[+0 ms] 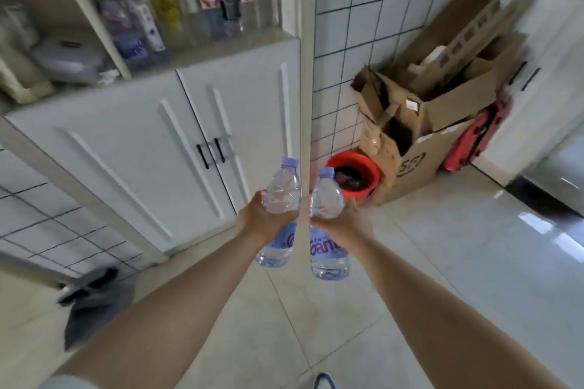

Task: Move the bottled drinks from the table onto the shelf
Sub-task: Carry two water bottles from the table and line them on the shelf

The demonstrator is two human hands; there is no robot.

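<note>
My left hand (259,220) grips a clear water bottle (281,189) with a pale purple cap and purple label, held upright around its middle. Beside it, my right hand (343,223) holds a second bottle of the same kind (327,196), almost touching the first. Both bottles hang over the floor in front of a white cabinet. Above the cabinet doors, the shelf (221,49) carries a row of several bottled drinks (205,0), some with red-and-white labels, one yellow, some blue. The view is blurred.
White double cabinet doors (177,142) with black handles stand below the shelf. To the right, against the tiled wall, sit a red bucket (354,175) and stacked cardboard boxes (436,110). A grey cloth (94,303) lies on the floor at left.
</note>
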